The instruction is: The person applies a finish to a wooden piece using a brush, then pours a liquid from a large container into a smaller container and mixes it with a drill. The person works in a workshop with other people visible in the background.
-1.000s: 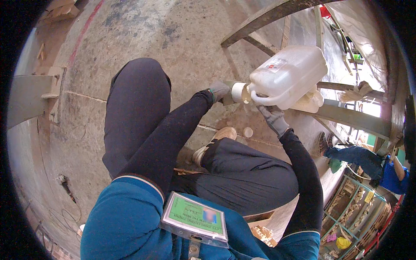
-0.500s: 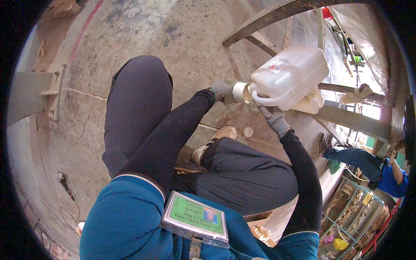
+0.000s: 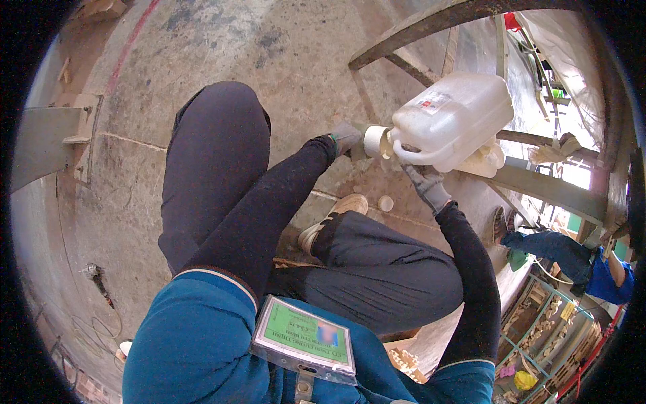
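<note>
A translucent white plastic jug (image 3: 457, 114) lies tilted on its side, its neck end toward the white cup-like container (image 3: 373, 142). My gloved right hand (image 3: 428, 186) is closed under the jug's lower side near its handle; its grip is partly hidden by the jug. My gloved left hand (image 3: 346, 138) is wrapped round the container from the left and holds it close against the jug's mouth. Something pale shows at the container's opening, but I cannot make out the flow. A round white lid (image 3: 385, 203) lies on the floor below the container.
A wooden frame (image 3: 538, 185) stands behind and right of the jug, with a pale glove-like cloth (image 3: 555, 148) on it. Another person's leg (image 3: 552, 250) shows at the right, above a rack of wood pieces (image 3: 542, 316). A metal post (image 3: 50, 141) stands at the left.
The view has shifted very slightly. Both hands, the jug and the container keep nearly the same position and tilt.
</note>
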